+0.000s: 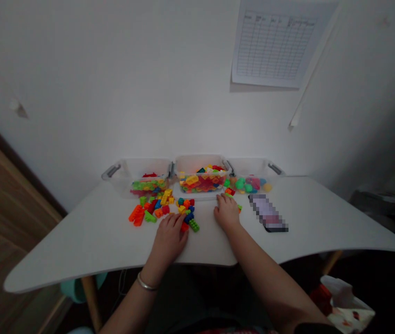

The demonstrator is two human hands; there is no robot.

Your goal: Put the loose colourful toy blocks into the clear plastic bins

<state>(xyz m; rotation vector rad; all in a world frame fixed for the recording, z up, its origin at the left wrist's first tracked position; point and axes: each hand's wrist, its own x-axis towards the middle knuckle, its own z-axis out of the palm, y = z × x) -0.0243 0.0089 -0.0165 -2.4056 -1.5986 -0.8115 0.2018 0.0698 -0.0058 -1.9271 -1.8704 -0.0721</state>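
L hand (170, 235) & R hand (227, 213): can't tell grip, dim; sweeping back cd drop bricks (194, 226) off worktop (322, 218) front edge

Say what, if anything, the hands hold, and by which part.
Can't be told: the left hand is at loose bricks, the right hand by more bricks, any grip hidden.

There are three bins (197, 164) by the far edge of the surface (89, 236), two hands (227, 211), one bracelet (145, 283), one phone (268, 213) and one paper (270, 46). The blocks (136, 214) are too many to count.
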